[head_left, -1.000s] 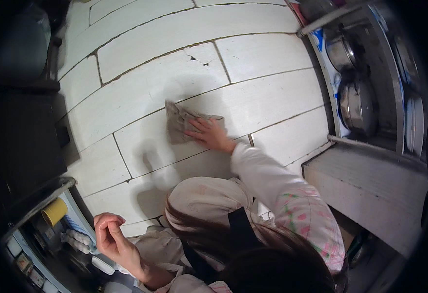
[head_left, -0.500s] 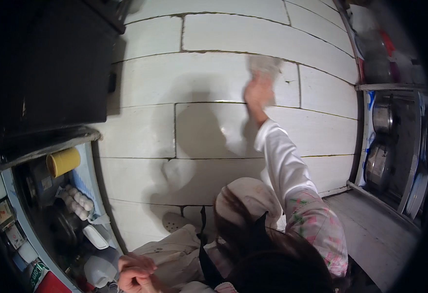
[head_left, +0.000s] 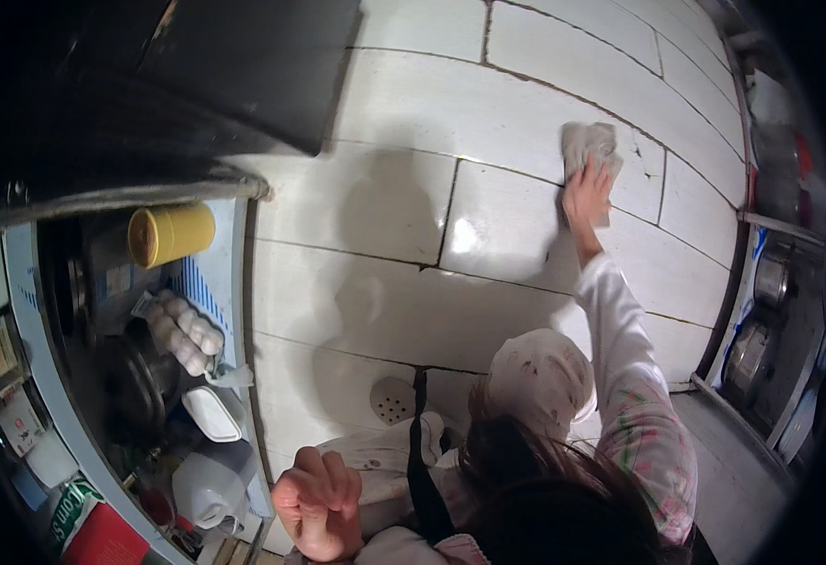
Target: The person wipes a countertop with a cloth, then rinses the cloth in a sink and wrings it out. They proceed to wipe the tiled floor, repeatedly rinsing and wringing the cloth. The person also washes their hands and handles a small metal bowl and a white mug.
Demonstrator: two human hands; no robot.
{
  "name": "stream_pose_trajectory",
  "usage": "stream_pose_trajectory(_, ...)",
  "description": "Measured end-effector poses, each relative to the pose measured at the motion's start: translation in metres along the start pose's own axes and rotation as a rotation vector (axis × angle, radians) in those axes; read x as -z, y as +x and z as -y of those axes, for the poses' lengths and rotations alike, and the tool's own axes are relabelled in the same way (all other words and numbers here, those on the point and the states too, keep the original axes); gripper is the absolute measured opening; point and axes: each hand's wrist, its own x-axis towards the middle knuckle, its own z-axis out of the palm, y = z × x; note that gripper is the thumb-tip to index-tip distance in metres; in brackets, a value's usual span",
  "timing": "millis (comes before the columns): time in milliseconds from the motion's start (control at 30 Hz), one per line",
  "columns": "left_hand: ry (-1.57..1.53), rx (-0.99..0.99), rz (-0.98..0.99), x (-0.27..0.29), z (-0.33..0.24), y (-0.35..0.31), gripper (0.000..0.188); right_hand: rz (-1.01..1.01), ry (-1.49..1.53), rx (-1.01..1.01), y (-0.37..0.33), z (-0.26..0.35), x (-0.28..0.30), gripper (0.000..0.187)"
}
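On the white tiled floor [head_left: 375,297], at the upper right, lies a greyish rag [head_left: 587,141]. My right hand [head_left: 585,198] presses down on it with the arm stretched far out, fingers over the cloth. Part of the rag shows past the fingertips and beside the palm. My left hand [head_left: 319,504] is raised at the lower edge, near the left shelf. Its fingers are curled into a fist, and nothing shows in it.
An open shelf unit [head_left: 243,320] on the left holds a yellow canister [head_left: 173,235], a pack of eggs [head_left: 182,330], a white container [head_left: 213,414] and a plastic jug [head_left: 210,485]. A dark cabinet [head_left: 243,75] stands beyond it. Metal pots [head_left: 750,356] sit in a rack at right.
My view has shifted, so the scene sits further right and lower on the left side. The right hand and rag, blurred before, now look sharp. The left hand has lifted slightly, still curled.
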Motion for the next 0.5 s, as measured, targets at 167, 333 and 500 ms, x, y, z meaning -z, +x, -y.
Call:
stream_pose_trajectory(167, -0.089, 0.007, -0.009, 0.012, -0.010, -0.010, 0.027, 0.205, 0.133, 0.388, -0.032, 0.209, -0.026, 0.037)
stream_pose_trajectory(333, -0.157, 0.063, 0.103, 0.015, -0.018, -0.012, 0.022, 0.419, 0.439, 1.532, -0.159, 0.250, 0.010, 0.033)
stream_pose_trajectory(500, -0.222, 0.040, 0.043, 0.027, -0.026, -0.008, 0.021, 0.784, 0.588, 1.896, -0.086, 0.118, 0.037, 0.033)
